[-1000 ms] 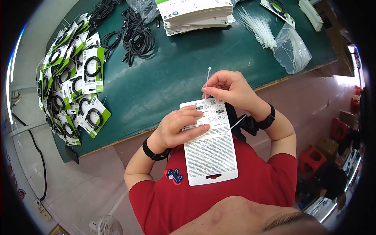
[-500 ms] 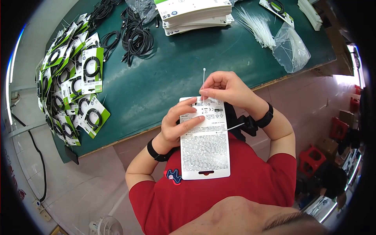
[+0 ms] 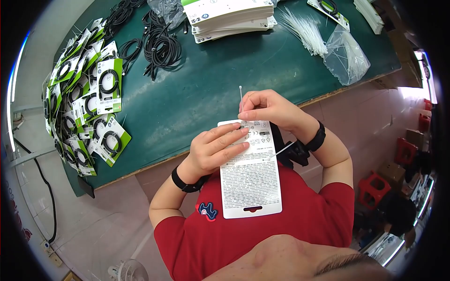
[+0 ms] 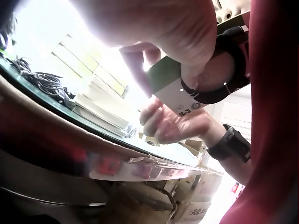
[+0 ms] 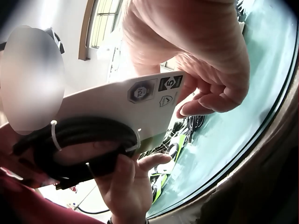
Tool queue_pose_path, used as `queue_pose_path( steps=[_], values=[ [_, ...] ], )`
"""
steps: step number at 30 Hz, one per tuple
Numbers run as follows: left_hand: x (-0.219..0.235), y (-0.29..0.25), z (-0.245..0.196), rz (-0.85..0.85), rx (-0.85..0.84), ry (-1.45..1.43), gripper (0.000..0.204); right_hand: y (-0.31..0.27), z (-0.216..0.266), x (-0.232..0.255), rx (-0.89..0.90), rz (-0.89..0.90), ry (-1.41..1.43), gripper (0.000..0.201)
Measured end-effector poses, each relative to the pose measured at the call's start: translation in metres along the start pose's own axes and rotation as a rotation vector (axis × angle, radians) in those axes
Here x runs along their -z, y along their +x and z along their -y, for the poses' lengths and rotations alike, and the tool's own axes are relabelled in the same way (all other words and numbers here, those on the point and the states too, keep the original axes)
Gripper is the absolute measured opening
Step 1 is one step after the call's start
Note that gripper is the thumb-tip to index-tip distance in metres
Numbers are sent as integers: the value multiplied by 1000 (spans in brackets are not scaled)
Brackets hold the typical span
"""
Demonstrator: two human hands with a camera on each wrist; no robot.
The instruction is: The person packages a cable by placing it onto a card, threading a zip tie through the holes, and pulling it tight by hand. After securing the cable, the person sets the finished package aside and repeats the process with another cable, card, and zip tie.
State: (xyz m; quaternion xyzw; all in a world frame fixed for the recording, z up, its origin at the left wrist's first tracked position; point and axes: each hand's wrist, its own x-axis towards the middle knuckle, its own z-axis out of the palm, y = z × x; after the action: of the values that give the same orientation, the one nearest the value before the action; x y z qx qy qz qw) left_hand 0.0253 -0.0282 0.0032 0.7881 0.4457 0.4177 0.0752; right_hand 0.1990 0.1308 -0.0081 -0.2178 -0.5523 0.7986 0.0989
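Observation:
In the head view, a white printed card (image 3: 251, 187) is held in front of the red shirt, its text side facing the camera. My left hand (image 3: 213, 150) grips its left edge, fingers laid across the upper part. The right wrist view shows a black cable coil (image 5: 86, 170) with white ties on the card's other side, touched by the left hand (image 5: 128, 186). At the card's top edge, my right hand (image 3: 276, 111) pinches a thin white cable tie (image 3: 241, 96) that points up. Another white tie (image 3: 285, 148) sticks out at the card's right edge.
Carded cables (image 3: 109, 84) are piled on the green table (image 3: 206, 89) at the left. Loose black cables (image 3: 161, 47), a stack of cards (image 3: 229, 21), white ties (image 3: 304, 35) and a plastic bag (image 3: 347, 56) lie along the back.
Over the last half second the card has shifted slightly right and down in the head view. The left fingers have spread higher across it. The right hand and its tie have dropped slightly.

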Motion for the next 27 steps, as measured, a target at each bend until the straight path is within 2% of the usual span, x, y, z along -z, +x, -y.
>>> queue_pose_path(
  steps=[1, 4, 8, 13, 17, 20, 23, 25, 27],
  values=[
    [-1, 0, 1, 1, -12, 20, 32, 0, 1, 1, 2, -2, -1, 17],
    [0, 4, 2, -5, -4, 8, 32, 2, 6, 4, -274, 52, 156, 11],
    [5, 12, 4, -19, 24, -42, 33, 3, 9, 3, -352, -10, 276, 11],
    [5, 15, 5, -26, 2, -52, 33, 3, 9, 3, -324, -41, 291, 10],
    [3, 15, 4, -28, 8, -80, 33, -1, 4, 1, -281, 25, 237, 10],
    [2, 15, 4, -25, 4, -87, 34, -5, -6, 0, -121, 47, 88, 19],
    [2, 12, 5, -27, -2, -89, 36, -6, -5, -1, -69, 13, -4, 17],
    [4, 13, 10, -67, 89, -89, 31, -5, -1, 0, -37, -5, -57, 16],
    [6, 12, 11, -92, 126, -79, 29, -1, 11, 2, 376, -370, -424, 12]
  ],
)
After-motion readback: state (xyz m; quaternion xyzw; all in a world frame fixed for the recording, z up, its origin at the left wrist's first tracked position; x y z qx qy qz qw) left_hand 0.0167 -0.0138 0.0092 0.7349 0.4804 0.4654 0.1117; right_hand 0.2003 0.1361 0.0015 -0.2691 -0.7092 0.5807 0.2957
